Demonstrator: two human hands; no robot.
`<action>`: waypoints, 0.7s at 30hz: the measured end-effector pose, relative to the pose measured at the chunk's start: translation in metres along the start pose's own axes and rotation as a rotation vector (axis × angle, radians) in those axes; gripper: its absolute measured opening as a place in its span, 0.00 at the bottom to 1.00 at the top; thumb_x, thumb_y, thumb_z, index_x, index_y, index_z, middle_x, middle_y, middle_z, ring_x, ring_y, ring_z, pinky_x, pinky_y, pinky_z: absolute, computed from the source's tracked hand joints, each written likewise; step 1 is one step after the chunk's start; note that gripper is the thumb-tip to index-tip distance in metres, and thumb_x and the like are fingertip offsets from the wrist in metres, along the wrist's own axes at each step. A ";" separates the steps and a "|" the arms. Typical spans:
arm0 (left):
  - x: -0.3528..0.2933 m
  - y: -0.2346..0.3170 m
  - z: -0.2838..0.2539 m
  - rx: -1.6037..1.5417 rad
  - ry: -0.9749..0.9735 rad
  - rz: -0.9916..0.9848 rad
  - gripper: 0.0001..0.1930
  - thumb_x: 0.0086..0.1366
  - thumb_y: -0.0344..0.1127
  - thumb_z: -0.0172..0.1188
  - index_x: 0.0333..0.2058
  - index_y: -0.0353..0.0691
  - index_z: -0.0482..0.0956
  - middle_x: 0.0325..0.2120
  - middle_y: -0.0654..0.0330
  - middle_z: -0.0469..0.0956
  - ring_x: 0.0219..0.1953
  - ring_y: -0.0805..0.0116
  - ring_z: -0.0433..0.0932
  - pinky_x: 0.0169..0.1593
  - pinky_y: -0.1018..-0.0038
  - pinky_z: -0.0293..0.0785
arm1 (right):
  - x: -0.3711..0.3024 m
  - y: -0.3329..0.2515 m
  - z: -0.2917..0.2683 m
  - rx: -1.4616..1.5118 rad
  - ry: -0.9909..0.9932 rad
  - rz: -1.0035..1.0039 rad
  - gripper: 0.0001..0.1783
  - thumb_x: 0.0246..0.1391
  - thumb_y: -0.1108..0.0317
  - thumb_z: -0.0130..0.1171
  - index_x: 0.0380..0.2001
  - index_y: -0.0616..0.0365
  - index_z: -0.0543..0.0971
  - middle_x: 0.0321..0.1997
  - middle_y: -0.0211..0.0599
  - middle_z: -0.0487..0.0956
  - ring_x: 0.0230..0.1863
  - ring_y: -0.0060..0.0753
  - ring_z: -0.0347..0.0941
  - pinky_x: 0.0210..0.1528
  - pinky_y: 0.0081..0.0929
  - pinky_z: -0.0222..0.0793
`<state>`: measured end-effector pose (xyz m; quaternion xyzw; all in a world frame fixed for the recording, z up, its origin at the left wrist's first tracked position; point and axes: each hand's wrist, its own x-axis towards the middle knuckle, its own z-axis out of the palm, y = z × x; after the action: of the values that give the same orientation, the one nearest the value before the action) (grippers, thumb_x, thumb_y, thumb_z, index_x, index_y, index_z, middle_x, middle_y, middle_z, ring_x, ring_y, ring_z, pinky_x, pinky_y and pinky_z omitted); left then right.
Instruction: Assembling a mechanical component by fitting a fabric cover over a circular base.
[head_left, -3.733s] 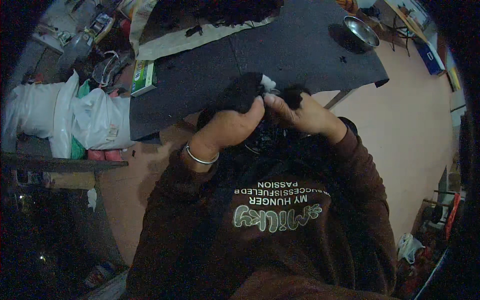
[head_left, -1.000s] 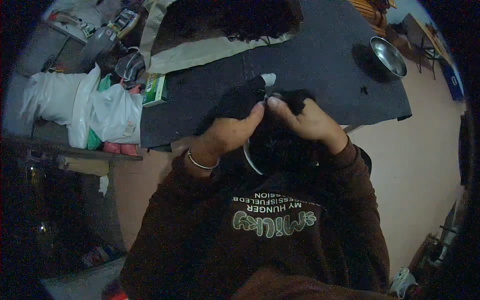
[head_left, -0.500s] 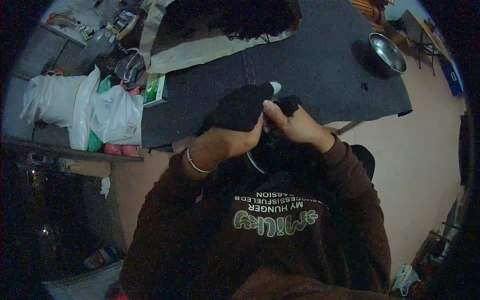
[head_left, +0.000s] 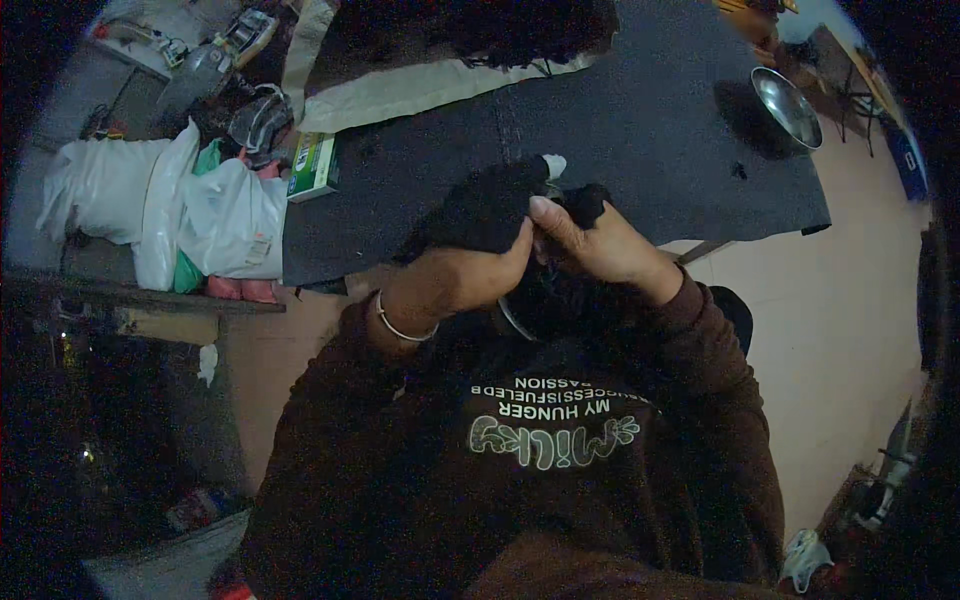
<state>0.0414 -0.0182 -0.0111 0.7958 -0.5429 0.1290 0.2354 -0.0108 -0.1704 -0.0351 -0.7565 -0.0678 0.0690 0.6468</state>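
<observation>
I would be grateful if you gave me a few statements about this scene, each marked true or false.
1. The left wrist wears a bangle. True.
2. The hands are spread wide apart. False: the left hand and right hand are close together.
3. Black material lies against the left hand's fingers. True; it is too dark to tell how it is gripped.
4. The metal bowl stands at the table's left edge. False: the metal bowl is near the right edge of the table.
5. The sleeves are yellow. False: the sleeves are dark brown.
</observation>
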 end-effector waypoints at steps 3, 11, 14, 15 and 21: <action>-0.001 0.004 0.001 0.061 -0.045 0.044 0.13 0.46 0.26 0.48 0.34 0.30 0.68 0.28 0.48 0.70 0.30 0.54 0.70 0.35 0.67 0.67 | 0.001 0.013 0.003 0.000 0.011 -0.057 0.22 0.52 0.51 0.37 0.19 0.58 0.70 0.13 0.25 0.66 0.14 0.16 0.59 0.16 0.14 0.54; -0.008 0.002 0.000 0.280 -0.225 -0.002 0.16 0.52 0.37 0.46 0.35 0.29 0.68 0.29 0.48 0.71 0.32 0.59 0.71 0.40 0.69 0.65 | 0.002 0.018 0.016 0.098 0.010 0.168 0.22 0.53 0.52 0.35 0.21 0.59 0.68 0.15 0.28 0.67 0.12 0.17 0.58 0.14 0.15 0.54; -0.009 -0.002 -0.009 -0.124 -0.086 -0.051 0.15 0.48 0.27 0.49 0.38 0.31 0.67 0.29 0.48 0.70 0.30 0.56 0.71 0.35 0.70 0.68 | 0.002 0.018 0.007 0.325 -0.135 0.229 0.23 0.53 0.51 0.35 0.20 0.59 0.68 0.15 0.28 0.66 0.10 0.16 0.55 0.13 0.14 0.51; -0.014 -0.004 -0.009 -0.075 -0.149 -0.043 0.15 0.50 0.28 0.49 0.39 0.32 0.66 0.28 0.48 0.71 0.29 0.57 0.72 0.33 0.70 0.69 | -0.001 0.018 0.005 0.373 -0.130 0.188 0.24 0.52 0.49 0.35 0.18 0.57 0.69 0.14 0.28 0.67 0.10 0.15 0.53 0.13 0.13 0.50; -0.035 -0.030 0.012 -0.090 -0.043 0.066 0.15 0.52 0.30 0.48 0.41 0.36 0.67 0.24 0.51 0.73 0.19 0.63 0.74 0.20 0.74 0.71 | -0.002 -0.002 0.002 0.190 -0.143 0.169 0.23 0.52 0.49 0.36 0.18 0.57 0.69 0.14 0.26 0.67 0.12 0.14 0.56 0.14 0.13 0.52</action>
<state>0.0556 0.0126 -0.0451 0.7684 -0.5791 0.0952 0.2551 -0.0130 -0.1689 -0.0328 -0.6881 -0.0428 0.1833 0.7008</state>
